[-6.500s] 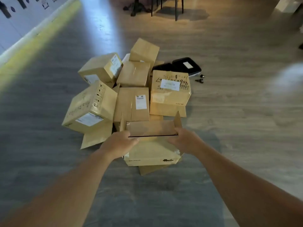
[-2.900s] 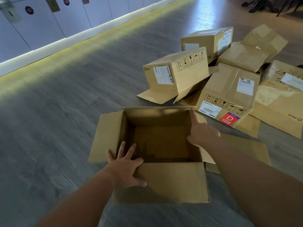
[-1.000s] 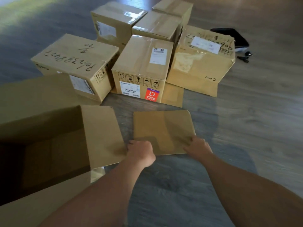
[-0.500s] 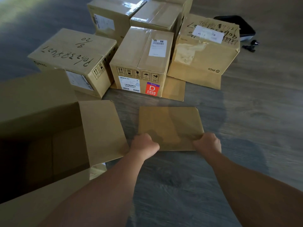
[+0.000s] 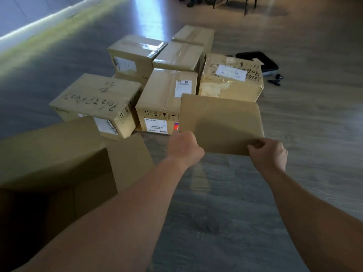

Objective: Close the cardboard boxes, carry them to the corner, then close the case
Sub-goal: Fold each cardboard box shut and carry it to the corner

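On a grey plank floor [image 5: 225, 203] beside a lit wall base, a person lifts a loose cardboard sheet [image 5: 221, 124] by its near edge, the left hand [image 5: 183, 147] curled round the left corner, the right hand [image 5: 268, 152] pinching the right. Both forearms reach forward, the sheet tilted up off the floor. Just left of the grip stands the open cardboard box [image 5: 53, 167], flaps out, unclosed. Beyond the held sheet sits a cluster of closed boxes [image 5: 167, 81]; farther right lies the black case [image 5: 259, 60]. The step in hand appears to be clearing or stowing the sheet; next, swing it left toward the open box.
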A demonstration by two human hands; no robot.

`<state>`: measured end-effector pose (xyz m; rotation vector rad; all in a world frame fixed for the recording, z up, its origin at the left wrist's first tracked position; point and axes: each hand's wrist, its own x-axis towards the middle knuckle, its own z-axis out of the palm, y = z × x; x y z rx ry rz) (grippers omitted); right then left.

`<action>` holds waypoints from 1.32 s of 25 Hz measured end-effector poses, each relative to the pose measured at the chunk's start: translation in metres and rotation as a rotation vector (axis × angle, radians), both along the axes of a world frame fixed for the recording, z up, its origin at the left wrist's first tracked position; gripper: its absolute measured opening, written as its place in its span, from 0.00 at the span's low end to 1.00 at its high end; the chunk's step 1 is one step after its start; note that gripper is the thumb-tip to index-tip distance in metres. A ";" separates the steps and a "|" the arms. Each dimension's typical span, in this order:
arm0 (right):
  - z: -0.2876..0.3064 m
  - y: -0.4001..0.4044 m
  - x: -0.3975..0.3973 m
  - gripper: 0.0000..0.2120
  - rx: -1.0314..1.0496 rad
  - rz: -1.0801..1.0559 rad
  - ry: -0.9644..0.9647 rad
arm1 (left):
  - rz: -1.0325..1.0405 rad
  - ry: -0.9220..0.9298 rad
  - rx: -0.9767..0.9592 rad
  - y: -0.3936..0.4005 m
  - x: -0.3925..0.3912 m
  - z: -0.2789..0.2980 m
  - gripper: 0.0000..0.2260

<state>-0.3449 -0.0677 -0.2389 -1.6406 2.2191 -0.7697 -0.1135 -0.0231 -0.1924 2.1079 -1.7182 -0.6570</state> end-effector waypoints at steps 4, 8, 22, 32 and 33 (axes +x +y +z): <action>0.037 0.004 0.070 0.14 -0.039 0.160 -0.001 | 0.146 -0.137 -0.035 0.025 0.073 0.032 0.07; 0.047 0.038 0.175 0.21 0.028 0.391 0.017 | 0.344 -0.269 -0.042 0.103 0.175 0.032 0.11; 0.002 0.175 0.344 0.20 0.361 0.928 0.298 | 0.543 -0.279 0.401 0.301 0.323 -0.017 0.13; 0.006 0.168 0.344 0.17 0.297 0.912 0.519 | 0.491 -0.541 0.341 0.307 0.323 -0.015 0.12; 0.007 0.163 0.338 0.16 0.271 0.893 0.537 | 0.532 -0.538 0.305 0.309 0.327 -0.014 0.12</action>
